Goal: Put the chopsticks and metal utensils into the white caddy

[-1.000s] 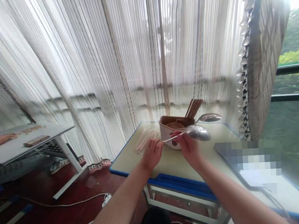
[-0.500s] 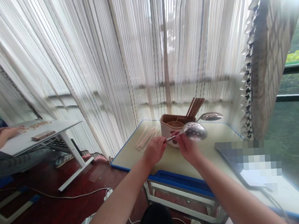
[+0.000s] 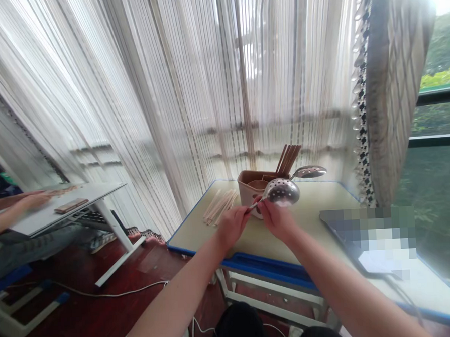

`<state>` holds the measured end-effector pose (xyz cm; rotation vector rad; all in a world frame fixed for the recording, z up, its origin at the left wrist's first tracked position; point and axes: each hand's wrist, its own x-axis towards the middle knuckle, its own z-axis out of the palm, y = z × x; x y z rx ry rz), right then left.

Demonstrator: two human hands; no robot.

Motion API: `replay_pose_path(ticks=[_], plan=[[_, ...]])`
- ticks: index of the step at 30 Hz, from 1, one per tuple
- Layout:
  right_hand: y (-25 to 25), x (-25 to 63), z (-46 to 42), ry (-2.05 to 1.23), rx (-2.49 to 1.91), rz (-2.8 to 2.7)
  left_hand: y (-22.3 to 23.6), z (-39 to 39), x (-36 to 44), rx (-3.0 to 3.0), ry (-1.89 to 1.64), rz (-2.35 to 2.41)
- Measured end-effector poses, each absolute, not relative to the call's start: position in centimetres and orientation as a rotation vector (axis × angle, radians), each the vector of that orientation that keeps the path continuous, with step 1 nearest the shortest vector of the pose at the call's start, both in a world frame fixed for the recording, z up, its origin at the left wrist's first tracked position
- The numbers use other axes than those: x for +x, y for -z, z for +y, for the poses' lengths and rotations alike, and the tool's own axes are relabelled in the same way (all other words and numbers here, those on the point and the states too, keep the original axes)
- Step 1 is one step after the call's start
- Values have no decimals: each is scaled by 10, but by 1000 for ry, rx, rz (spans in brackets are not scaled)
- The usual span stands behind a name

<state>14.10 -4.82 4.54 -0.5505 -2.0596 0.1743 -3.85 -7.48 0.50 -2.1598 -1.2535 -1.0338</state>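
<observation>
**Slotted spoon in both hands, box part-full**

Prob. midway, judging by how things lie. Done: brown sticks [image 3: 289, 157] stand in the box [image 3: 246, 195], leaning R; a 2nd spoon [image 3: 311, 171] seems to be in there too, bowl out past the R rim. Left: the slotted spoon [image 3: 282, 189] isn't put down, & pale sticks [image 3: 220, 206] lie loose on the table, L of the box.

L hand [image 3: 231, 226] is closed round the spoon's handle end; R hand [image 3: 273, 216] pinches it nr the bowl. Bowl's up, in front of the box; can't tell if they touch.

Table [image 3: 192, 231]: pale top, blue edge. On its R, a dark flat thing [image 3: 337, 230], mostly pixelated, so ID unclear.

Room: striped sheer curtain [image 3: 190, 90] behind, window [image 3: 442, 177] w/ greenery far R, dark red floor [image 3: 141, 306] w/ a white cord [image 3: 118, 294]. Far L, a co-worker's hand [image 3: 36, 200] is over another table [image 3: 107, 192] w/ small bits & a brown case [image 3: 71, 205].
</observation>
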Motion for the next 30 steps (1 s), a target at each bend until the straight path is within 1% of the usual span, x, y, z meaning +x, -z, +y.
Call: replay_pose_path(ticks=[9,13,20,30], plan=[[-51,145,-51,-152,-532,-2024,-2,-74,-39,-2126,1053,-1314],[-51,145,-52,-95,-483,-2026,-2,-76,-40,-2122,1074,-1295],[-48,144,-49,-94,-422,-2005,-6,-79,-40,-2112,1073,-1246],[-49,148,-41,18,-451,-1988,-3,-77,-40,-2039,1115,-1306]])
